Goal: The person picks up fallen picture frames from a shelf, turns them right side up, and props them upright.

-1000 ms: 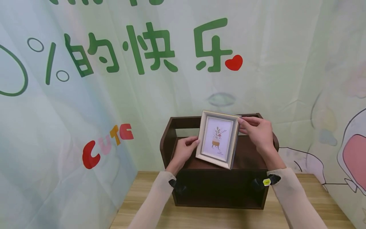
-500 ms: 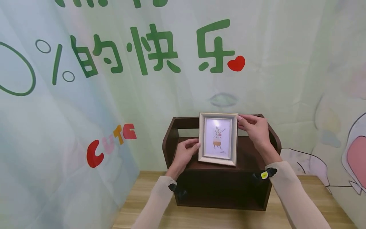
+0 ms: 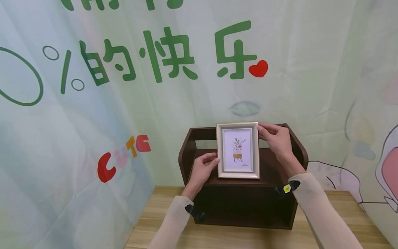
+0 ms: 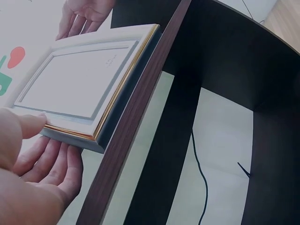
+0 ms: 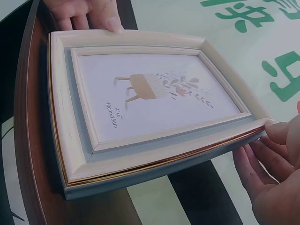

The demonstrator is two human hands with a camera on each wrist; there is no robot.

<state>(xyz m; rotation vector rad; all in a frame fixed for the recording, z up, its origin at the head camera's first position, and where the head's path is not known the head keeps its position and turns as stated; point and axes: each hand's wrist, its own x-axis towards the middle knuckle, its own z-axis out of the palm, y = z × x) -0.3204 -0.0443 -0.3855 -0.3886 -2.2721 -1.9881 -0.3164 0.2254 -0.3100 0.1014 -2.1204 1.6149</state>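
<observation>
A cream and grey picture frame point(image 3: 238, 150) stands nearly upright over the top board of a dark brown shelf unit point(image 3: 242, 223), near its front edge. Inside it is a print of a potted plant. My left hand point(image 3: 202, 170) holds the frame's left side, thumb on the front and fingers behind, as the left wrist view point(image 4: 51, 166) shows. At the upper right corner my right hand point(image 3: 278, 143) pinches the frame point(image 5: 154, 96). The frame's lower edge lies close against the board; whether it bears full weight there I cannot tell.
The shelf unit has raised side panels, a back rail with a slot, and a dark lower compartment point(image 3: 242, 204). It stands on a wood-grain table point(image 3: 155, 214). Behind hangs a printed curtain point(image 3: 174, 103). A thin black cord point(image 4: 202, 173) shows beyond the unit.
The picture frame was tilted one second ago and is now level and facing me. Its lower right corner has swung right, both hands keeping their hold. The head view has shifted slightly.
</observation>
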